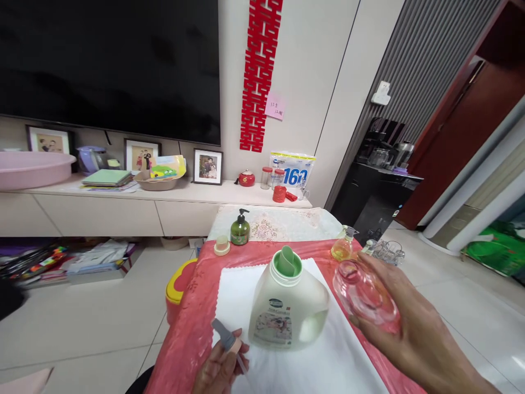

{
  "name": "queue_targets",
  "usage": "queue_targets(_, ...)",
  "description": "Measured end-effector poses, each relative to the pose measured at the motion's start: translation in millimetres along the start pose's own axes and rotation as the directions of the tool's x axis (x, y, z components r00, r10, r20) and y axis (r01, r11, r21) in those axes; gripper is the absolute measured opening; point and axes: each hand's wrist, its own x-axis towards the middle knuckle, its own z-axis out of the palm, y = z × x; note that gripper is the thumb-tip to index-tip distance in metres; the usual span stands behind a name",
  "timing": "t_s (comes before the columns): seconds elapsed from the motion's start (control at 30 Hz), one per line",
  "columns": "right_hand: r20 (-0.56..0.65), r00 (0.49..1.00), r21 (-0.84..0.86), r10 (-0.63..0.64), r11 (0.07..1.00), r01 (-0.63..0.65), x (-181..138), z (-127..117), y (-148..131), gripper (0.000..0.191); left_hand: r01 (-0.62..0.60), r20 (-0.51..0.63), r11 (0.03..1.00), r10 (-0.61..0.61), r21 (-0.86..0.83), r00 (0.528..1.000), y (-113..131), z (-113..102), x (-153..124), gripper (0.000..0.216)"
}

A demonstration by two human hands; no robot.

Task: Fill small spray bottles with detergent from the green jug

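My left hand [223, 364] grips a grey pump head [223, 334] with a pale collar and a thin clear tube pointing down. My right hand [410, 312] is wrapped around a clear bottle [365, 293], held tilted above the table; the red cloth shows through it. Between my hands a large pale detergent jug [287, 306] stands upright with its cap off, its green pouring spout showing. The jug rests on a white cloth [233, 290]. Left of it and further back, a translucent cap [222, 245] sits beside a green pump bottle [240, 227].
A glass pourer with yellow liquid [342, 247] stands near the table's right edge, just behind my right hand. The table has a red cover [184, 339]. Glassware [388, 251] lies beyond, at the right. A yellow-topped stool [175, 287] is at the left. Behind runs a low cabinet [180, 194].
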Motion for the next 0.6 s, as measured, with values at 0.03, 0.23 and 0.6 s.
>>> queue_targets(0.03,-0.003,1.0,-0.006,-0.02,1.0,0.02,7,0,-4,0.068,0.021,0.014,1.0,-0.021,0.0,1.0,0,-2,2,0.05)
queue_targets(0.23,0.036,0.986,-0.078,-0.163,0.983,0.165,35,1,-9,0.062,0.033,0.061,0.999,-0.034,0.017,0.998,-1,-11,4,0.049)
queue_targets(0.6,0.146,0.943,-0.211,-0.299,0.922,0.325,62,-2,-18,0.065,0.035,0.059,0.998,-0.038,0.047,0.998,3,-7,-1,0.05)
